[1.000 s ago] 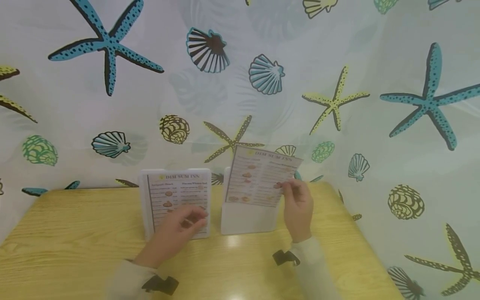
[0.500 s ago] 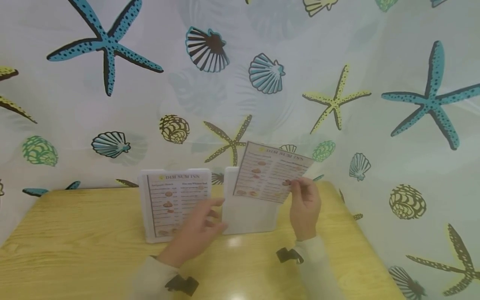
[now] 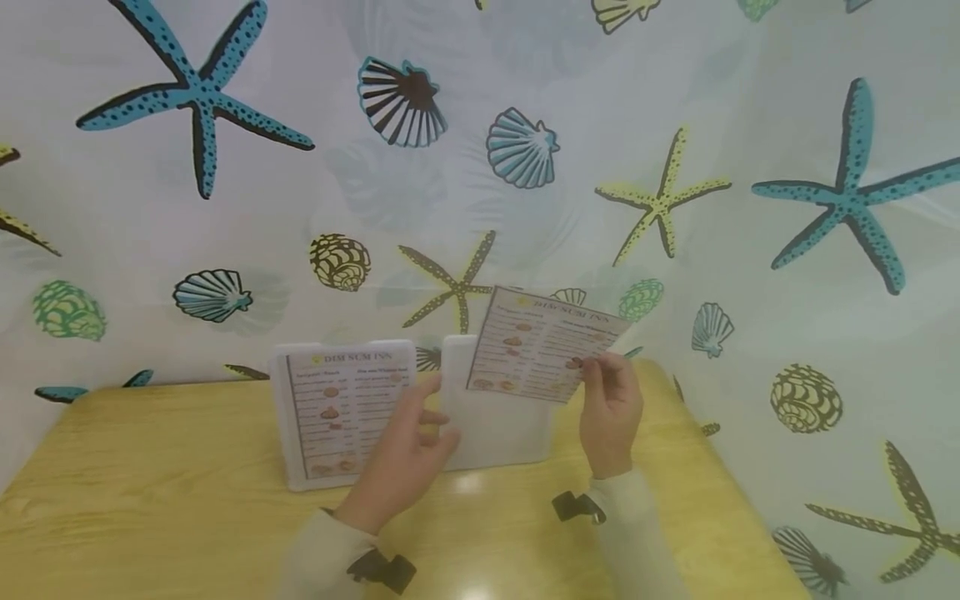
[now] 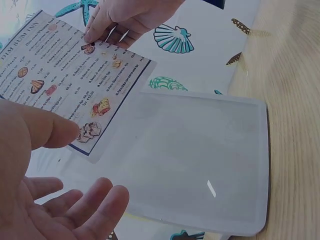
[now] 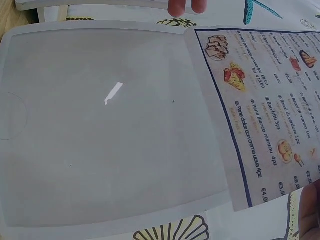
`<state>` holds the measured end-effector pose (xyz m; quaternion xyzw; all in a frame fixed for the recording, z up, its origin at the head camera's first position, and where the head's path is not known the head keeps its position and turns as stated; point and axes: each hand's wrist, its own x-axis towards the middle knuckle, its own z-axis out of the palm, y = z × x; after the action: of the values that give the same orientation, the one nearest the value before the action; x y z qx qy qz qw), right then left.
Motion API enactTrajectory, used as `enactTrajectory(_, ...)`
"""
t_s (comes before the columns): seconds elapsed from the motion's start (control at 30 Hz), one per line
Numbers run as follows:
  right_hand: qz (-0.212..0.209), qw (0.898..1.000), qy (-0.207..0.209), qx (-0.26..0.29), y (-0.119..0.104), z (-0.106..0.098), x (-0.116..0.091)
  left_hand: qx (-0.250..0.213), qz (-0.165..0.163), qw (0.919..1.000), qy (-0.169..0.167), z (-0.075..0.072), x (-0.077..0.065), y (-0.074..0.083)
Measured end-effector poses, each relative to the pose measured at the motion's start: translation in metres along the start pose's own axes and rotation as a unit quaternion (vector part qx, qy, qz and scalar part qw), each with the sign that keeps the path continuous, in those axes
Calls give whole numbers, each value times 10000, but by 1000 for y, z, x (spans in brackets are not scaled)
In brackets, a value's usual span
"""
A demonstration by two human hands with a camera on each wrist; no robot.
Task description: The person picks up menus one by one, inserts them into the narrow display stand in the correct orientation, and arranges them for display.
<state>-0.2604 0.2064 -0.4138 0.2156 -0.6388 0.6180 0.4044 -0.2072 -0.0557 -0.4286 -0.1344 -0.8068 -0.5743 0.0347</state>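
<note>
My right hand (image 3: 613, 412) pinches the right edge of a printed "DIM SUM INN" menu sheet (image 3: 542, 346). The sheet tilts in front of the upper part of a blank white display stand (image 3: 498, 437), its lower corner overlapping the panel in the right wrist view. Between two stands, my left hand (image 3: 401, 458) has its thumb and fingers spread, holding nothing, with fingertips near the blank stand's left edge. Partly behind that hand is the other white stand, which bears a matching menu (image 3: 330, 421). The left wrist view shows the blank panel (image 4: 200, 160) up close.
Both stands are upright on a yellowish wooden table (image 3: 165, 467). A pale curtain (image 3: 300, 183) printed with starfish and shells hangs behind the table and along its right side. Dark straps (image 3: 382, 571) circle both wrists.
My left hand has moved right, from in front of the left menu to the blank stand's left edge, its fingers spreading. The right hand shifted the menu sheet slightly right, then held nearly still.
</note>
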Motion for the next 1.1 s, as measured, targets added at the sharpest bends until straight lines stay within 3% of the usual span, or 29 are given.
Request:
enactTrajectory(0.2,-269,9994,182,96,1,-3,3,-90,-98,9999,94,5,5,1)
enactTrajectory(0.3,-335,9991,248,-102,2,-6,9,-28,-145,9998,97,8,6,1)
enactTrajectory(0.63,-701,9940,328,-773,-2,-18,54,158,-363,9989,250,14,4,1)
enactTrajectory(0.93,-1194,9853,-126,-1213,-16,-11,96,177,-455,9985,246,16,5,-6)
enactTrajectory(1.1,-1267,9791,-485,-1513,-20,-4,115,160,-492,9984,229,14,4,-9)
